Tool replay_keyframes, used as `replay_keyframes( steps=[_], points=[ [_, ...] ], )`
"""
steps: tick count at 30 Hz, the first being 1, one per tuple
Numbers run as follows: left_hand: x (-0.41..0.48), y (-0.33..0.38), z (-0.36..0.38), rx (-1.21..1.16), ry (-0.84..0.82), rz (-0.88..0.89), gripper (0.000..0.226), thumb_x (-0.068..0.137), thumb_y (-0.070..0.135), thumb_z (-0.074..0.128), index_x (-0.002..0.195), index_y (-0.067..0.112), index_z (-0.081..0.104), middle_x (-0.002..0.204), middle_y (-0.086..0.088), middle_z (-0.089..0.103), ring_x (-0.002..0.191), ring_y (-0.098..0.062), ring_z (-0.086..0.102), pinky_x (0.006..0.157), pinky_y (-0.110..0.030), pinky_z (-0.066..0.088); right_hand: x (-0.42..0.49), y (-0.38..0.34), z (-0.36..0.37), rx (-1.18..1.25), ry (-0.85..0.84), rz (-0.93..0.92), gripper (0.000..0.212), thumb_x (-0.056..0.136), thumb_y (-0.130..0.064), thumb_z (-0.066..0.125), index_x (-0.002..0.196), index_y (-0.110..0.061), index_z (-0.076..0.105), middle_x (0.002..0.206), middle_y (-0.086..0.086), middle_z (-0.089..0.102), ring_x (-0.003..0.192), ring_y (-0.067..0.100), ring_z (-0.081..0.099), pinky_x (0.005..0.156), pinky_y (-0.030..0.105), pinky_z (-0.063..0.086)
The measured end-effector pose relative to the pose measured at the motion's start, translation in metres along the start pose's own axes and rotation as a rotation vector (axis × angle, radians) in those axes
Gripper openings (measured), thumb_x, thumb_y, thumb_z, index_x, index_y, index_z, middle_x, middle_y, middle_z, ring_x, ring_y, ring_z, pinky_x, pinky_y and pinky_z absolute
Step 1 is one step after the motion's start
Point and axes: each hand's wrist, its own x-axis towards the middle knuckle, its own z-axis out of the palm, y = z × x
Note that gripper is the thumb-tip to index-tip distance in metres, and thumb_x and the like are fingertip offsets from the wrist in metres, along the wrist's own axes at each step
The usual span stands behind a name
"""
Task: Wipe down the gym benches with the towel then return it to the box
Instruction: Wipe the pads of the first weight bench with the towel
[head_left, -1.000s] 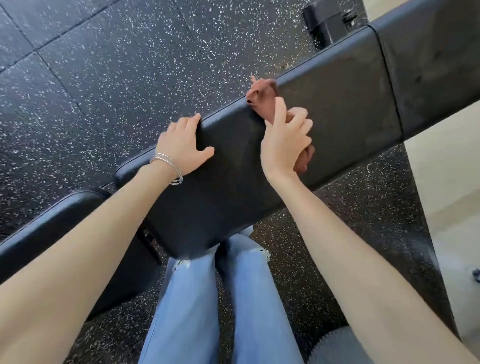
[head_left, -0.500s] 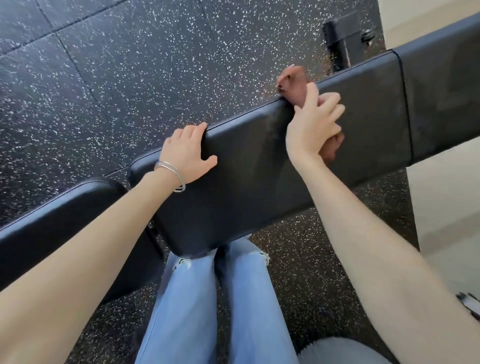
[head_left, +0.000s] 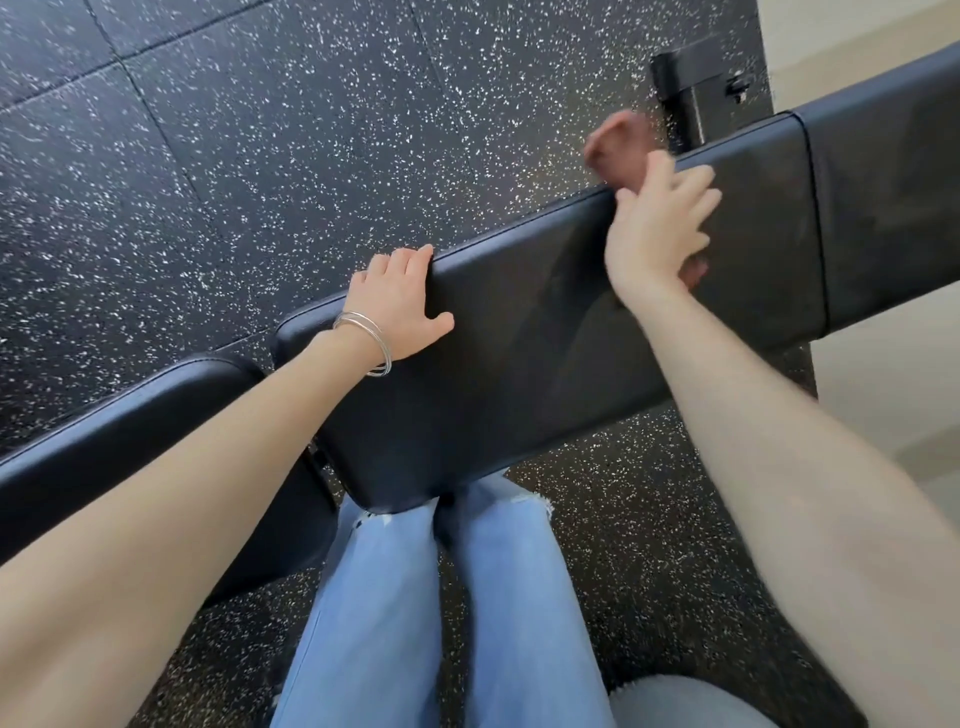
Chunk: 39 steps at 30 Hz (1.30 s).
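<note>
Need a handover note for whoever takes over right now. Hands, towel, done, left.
Left hand: grips the far edge of the bench pad, fingers hooked over it.
Right hand: blurred, holds the brown towel bunched against that pad's far edge.
Done: wiping is under way; how much is already wiped cannot be told.
Left: finish the benches, then return the towel to the box, which is not in view.
</note>
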Motion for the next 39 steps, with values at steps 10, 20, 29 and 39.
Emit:
replay_keyframes(
  steps=[10,20,29,39],
  points=[
    [0.001,0.002,-0.002,-0.021,-0.023,-0.005,0.081,0.082,0.048,0.058,0.147,0.012,0.023,0.146,-0.012,0.036,0.132,-0.036,0.034,0.105,-0.049,0.032,-0.054,0.019,0.010,0.093,-0.114,-0.359,0.036,0.093,-0.027,0.051,0.129,-0.024,0.046,0.116,0.011,0.044,0.105,0.032,0.041,0.075,0.045,0.040],
    [0.005,0.000,-0.010,-0.043,-0.073,0.028,0.073,0.089,0.043,0.052,0.147,0.010,0.023,0.147,-0.016,0.034,0.133,-0.038,0.033,0.109,-0.049,0.030,-0.141,0.020,0.035,0.156,-0.067,-0.198,0.038,0.089,-0.015,0.058,0.126,-0.021,0.051,0.110,0.010,0.047,0.094,0.030,0.044,0.072,0.042,0.039],
    [0.016,0.012,-0.010,-0.061,-0.089,0.048,0.075,0.089,0.041,0.055,0.147,0.007,0.022,0.147,-0.018,0.034,0.133,-0.039,0.033,0.112,-0.047,0.027,-0.046,0.105,0.018,0.135,0.018,-0.135,0.040,0.090,-0.023,0.055,0.129,-0.025,0.048,0.117,0.011,0.046,0.107,0.033,0.042,0.080,0.044,0.036],
    [0.046,0.082,-0.012,-0.088,-0.002,0.030,0.069,0.089,0.044,0.051,0.145,0.011,0.028,0.144,-0.016,0.039,0.131,-0.039,0.037,0.108,-0.051,0.031,-0.110,0.116,0.031,0.184,0.011,0.145,0.041,0.090,-0.024,0.060,0.130,-0.023,0.049,0.115,0.009,0.049,0.100,0.031,0.046,0.074,0.046,0.041]
  ],
)
